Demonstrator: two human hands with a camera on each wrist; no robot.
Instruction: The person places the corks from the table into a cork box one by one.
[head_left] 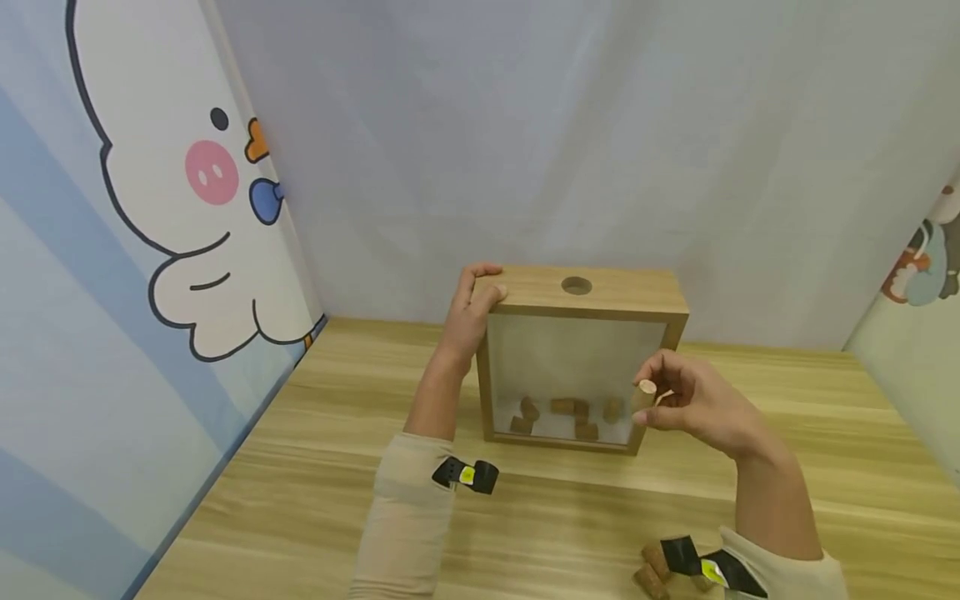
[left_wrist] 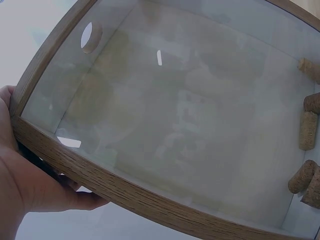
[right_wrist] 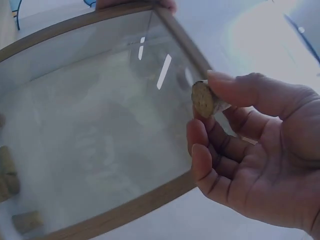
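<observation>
A shallow wooden box (head_left: pixel 630 290) with a clear front panel stands upright on the table, a round hole (head_left: pixel 577 286) in its top. Several corks (head_left: pixel 587 432) lie on its floor behind the panel. My left hand (head_left: pixel 468 321) grips the box's upper left corner; in the left wrist view that hand (left_wrist: pixel 35 177) holds the wooden frame (left_wrist: pixel 125 195) at its edge. Between thumb and fingers, my right hand (head_left: pixel 701 408) pinches a cork (head_left: pixel 643 398) in front of the box's right side. The right wrist view shows this cork's (right_wrist: pixel 202 100) round end.
Several loose corks (head_left: pixel 651 579) lie on the wood-grain table (head_left: pixel 555 508) near its front, partly hidden by the right wrist strap. Behind the box hangs a pale curtain (head_left: pixel 585 150). A cartoon-printed cloth (head_left: pixel 172 275) borders the table on the left.
</observation>
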